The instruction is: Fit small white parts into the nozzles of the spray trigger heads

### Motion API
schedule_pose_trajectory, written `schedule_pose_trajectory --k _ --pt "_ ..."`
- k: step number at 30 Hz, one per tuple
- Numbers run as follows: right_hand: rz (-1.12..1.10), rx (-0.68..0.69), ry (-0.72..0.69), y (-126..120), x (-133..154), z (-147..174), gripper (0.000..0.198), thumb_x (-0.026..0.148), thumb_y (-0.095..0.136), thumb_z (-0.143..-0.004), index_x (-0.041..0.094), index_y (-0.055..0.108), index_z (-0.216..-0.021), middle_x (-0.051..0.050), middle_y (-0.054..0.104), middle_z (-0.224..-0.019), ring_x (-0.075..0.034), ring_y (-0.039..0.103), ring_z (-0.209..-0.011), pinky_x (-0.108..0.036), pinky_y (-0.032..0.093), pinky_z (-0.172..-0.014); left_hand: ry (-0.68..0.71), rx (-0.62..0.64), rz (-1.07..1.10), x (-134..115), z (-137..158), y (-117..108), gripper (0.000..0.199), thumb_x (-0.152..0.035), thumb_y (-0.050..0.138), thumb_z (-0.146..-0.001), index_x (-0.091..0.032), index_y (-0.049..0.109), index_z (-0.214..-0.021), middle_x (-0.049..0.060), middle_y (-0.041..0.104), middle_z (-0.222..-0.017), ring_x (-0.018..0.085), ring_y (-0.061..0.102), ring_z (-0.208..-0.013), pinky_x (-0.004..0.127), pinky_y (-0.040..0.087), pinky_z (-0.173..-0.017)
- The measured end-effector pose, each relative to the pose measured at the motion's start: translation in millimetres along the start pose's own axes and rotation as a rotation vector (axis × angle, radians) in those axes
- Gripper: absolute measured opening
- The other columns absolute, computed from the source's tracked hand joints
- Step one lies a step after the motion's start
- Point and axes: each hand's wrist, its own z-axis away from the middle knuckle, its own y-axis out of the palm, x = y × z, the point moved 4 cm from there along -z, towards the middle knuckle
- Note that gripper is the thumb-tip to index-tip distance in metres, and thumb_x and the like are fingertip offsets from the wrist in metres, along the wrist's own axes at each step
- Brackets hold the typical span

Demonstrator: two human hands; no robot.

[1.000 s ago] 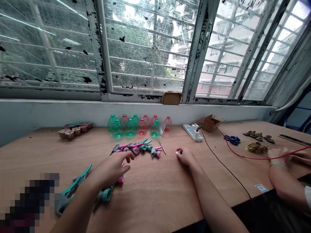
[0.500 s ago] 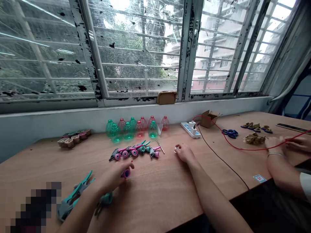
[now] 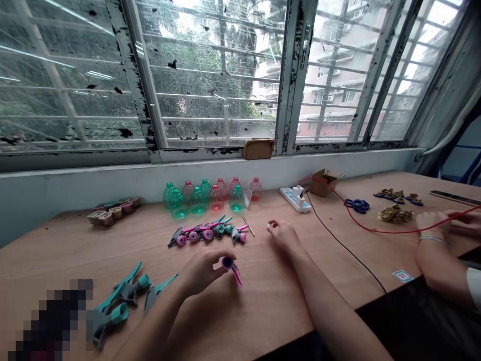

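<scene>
My left hand (image 3: 203, 271) is closed around a pink-and-grey spray bottle trigger head (image 3: 227, 263). Its round collar faces me and the pink lever slants down to the right, just over the wood. Further right, my right hand (image 3: 283, 234) rests on the table with its fingers curled in a pinch; a small white thing (image 3: 269, 228) shows at the fingertips, too small to name. Beyond my left hand lies a row of pink and teal trigger heads (image 3: 208, 234). Several teal ones (image 3: 119, 313) lie left of my forearm, which partly covers one.
Green and red clear bottles (image 3: 198, 200) stand along the wall. Metal rods (image 3: 248, 225), a power strip (image 3: 295, 199) with red and black cables, and a cardboard box (image 3: 323, 183) are nearby. At right, another person's hands (image 3: 432, 223) work beside gold-coloured parts (image 3: 393, 213).
My left hand has moved right with the trigger head, which has turned so its lever points downward. More teal trigger heads show behind the forearm. My right hand has barely moved.
</scene>
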Motion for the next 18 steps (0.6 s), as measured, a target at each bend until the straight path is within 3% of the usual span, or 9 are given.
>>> schedule_pose_trajectory --k 7,13,18 --pt "-0.016 0.03 -0.009 1.5 6.2 3.5 0.021 0.03 0.058 -0.081 0.019 0.068 -0.097 -0.005 0.068 -0.091 -0.017 0.061 -0.084 -0.026 0.042 -0.078 0.131 -0.161 -0.007 0.2 -0.5 14.7 0.015 -0.023 0.062 -0.077 -0.021 0.068 -0.09 0.004 0.07 -0.086 0.019 0.058 -0.089 0.03 0.046 -0.082" --pt "-0.024 0.044 -0.028 4.9 6.2 5.0 0.02 0.029 0.058 -0.079 0.02 0.068 -0.094 -0.004 0.069 -0.088 -0.018 0.061 -0.083 -0.028 0.043 -0.077 0.052 0.007 0.171 0.6 3.7 29.6 0.025 -0.018 0.057 -0.078 -0.022 0.068 -0.1 0.003 0.07 -0.098 0.015 0.062 -0.087 0.024 0.046 -0.077" --pt "-0.072 0.05 -0.084 7.1 11.5 4.9 0.022 0.029 0.059 -0.077 0.019 0.068 -0.095 -0.005 0.069 -0.089 -0.018 0.061 -0.08 -0.027 0.044 -0.073 -0.045 0.066 0.181 3.1 3.5 39.5 0.028 -0.019 0.06 -0.074 -0.022 0.069 -0.1 0.0 0.069 -0.087 0.013 0.058 -0.074 0.02 0.043 -0.066"
